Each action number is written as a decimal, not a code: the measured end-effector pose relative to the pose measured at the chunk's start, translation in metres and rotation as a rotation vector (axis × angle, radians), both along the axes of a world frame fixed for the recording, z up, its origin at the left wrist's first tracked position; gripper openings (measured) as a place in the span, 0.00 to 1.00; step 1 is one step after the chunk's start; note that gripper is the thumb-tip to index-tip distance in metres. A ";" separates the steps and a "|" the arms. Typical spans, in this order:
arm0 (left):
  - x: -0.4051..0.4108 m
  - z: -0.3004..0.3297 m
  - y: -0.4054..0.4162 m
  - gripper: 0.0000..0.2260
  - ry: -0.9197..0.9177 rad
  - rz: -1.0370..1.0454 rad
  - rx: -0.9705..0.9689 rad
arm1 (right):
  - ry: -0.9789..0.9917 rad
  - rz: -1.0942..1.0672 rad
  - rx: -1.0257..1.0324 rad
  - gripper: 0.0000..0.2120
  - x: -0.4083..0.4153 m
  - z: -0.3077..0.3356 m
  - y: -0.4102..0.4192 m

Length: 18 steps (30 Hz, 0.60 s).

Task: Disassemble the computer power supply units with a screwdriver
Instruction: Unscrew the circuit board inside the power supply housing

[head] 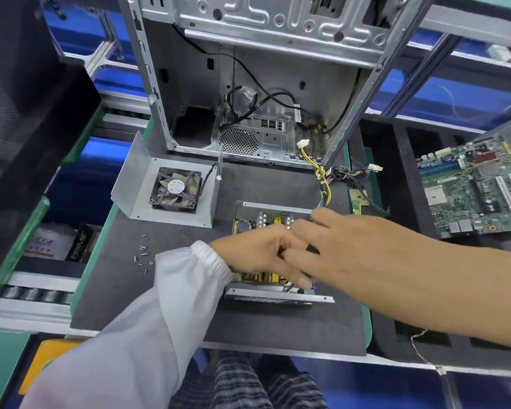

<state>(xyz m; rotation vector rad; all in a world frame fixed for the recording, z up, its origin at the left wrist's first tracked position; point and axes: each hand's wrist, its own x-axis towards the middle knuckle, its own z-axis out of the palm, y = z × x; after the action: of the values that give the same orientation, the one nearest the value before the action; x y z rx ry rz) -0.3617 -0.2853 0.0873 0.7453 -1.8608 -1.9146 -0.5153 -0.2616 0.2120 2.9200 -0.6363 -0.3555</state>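
I see both hands over opened PSU (273, 214): left hand (257, 252) fingers curled round dark tool, right hand (334, 246) too. PSU long axis runs near-far; cable bundle (325, 187) exits far end.

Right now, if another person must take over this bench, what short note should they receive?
Left hand: fingers curled over the open power supply; what it holds is hidden.
Right hand: grips a dark tool handle, tip hidden.
Done: cover with fan is off, lying to the left; loose screws on the mat.
Left: free the board and cable bundle.
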 end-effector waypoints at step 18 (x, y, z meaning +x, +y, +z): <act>0.000 0.005 -0.015 0.15 0.007 -0.071 0.053 | 0.144 -0.178 0.187 0.18 -0.012 -0.002 -0.009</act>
<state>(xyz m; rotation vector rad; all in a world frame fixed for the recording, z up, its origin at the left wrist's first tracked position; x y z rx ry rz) -0.3619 -0.3001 0.0918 0.6967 -1.8630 -2.0146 -0.5273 -0.2705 0.2102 2.9804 -0.8868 -0.6738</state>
